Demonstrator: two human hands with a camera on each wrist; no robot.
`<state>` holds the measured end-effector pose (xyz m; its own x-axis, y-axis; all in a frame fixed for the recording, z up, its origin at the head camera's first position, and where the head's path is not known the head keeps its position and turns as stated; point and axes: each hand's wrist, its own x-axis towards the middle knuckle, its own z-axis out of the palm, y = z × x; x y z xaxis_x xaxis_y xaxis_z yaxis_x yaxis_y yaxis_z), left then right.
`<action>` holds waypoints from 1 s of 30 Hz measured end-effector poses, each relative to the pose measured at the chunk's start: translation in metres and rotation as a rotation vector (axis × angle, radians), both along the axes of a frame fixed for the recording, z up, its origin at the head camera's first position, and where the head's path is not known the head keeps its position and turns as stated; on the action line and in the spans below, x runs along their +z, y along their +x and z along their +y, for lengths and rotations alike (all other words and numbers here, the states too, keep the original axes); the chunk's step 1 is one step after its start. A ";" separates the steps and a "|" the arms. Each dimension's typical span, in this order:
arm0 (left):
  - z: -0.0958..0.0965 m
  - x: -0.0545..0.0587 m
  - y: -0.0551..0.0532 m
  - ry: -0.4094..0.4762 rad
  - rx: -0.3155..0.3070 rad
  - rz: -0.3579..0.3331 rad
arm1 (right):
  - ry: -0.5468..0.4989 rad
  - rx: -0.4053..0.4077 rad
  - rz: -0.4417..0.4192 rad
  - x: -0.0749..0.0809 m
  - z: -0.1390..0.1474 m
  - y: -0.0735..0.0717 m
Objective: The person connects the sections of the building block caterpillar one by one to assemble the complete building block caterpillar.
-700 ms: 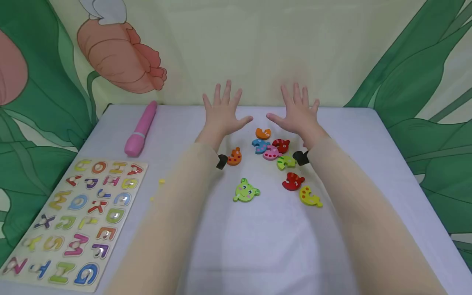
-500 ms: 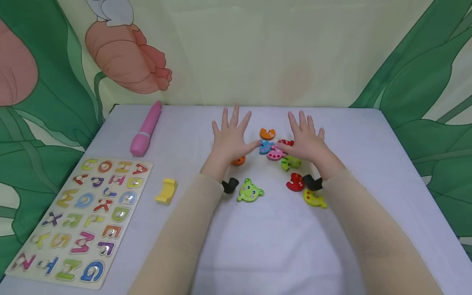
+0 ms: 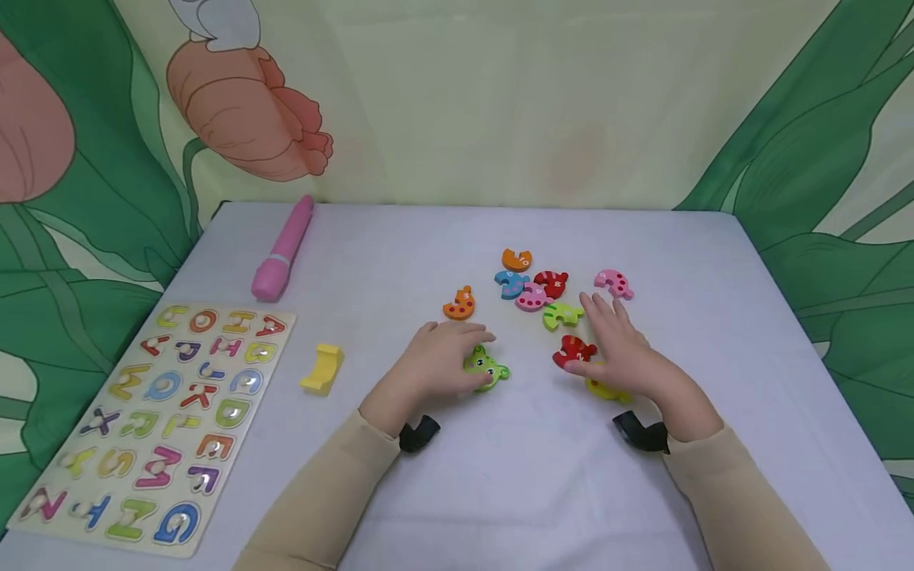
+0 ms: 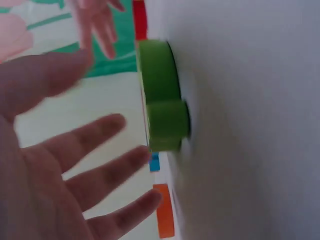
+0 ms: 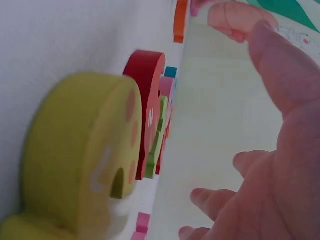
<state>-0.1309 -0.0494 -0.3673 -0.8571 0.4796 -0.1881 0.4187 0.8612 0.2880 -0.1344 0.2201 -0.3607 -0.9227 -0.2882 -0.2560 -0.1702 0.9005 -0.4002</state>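
My left hand [image 3: 432,361] is spread around the left side of a green frog-faced wooden piece [image 3: 487,366], its fingers relaxed. In the left wrist view, thumb and fingers are apart beside the green edge [image 4: 160,75] of that piece. My right hand [image 3: 634,366] hovers with spread fingers over a yellow spotted curved piece [image 3: 607,392], partly hiding it. A red striped piece [image 3: 571,349] numbered 2 lies by the right thumb. In the right wrist view, the yellow piece [image 5: 60,145] stands large in front, with nothing between the fingers.
Beyond the hands lie several small number pieces, among them orange [image 3: 459,304], blue [image 3: 511,284], light green [image 3: 562,316] and pink [image 3: 614,283]. Leftward are a yellow bracket-shaped block [image 3: 324,369], a pink microphone-shaped toy [image 3: 282,250] and an alphabet puzzle board [image 3: 267,381].
Both hands have come back from the table's far side and lowered, the left to the frog piece, the right over the yellow one. The yellow block and right-hand pink piece are now uncovered.
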 end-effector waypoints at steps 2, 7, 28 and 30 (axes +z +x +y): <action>-0.003 -0.005 0.003 -0.001 -0.012 -0.024 | -0.023 0.019 -0.021 -0.003 0.001 0.002; -0.009 -0.017 0.005 0.018 -0.050 -0.054 | -0.105 0.024 -0.079 -0.009 0.002 0.004; -0.050 -0.037 -0.027 0.192 0.113 -0.006 | -0.061 0.029 -0.036 -0.014 0.000 0.004; -0.053 -0.039 -0.031 0.216 0.130 -0.003 | -0.061 0.035 -0.029 -0.015 0.000 0.004</action>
<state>-0.1619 -0.1029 -0.4059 -0.9138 0.3948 -0.0957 0.3075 0.8262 0.4720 -0.1301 0.2197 -0.3757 -0.9045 -0.3358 -0.2630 -0.1887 0.8679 -0.4595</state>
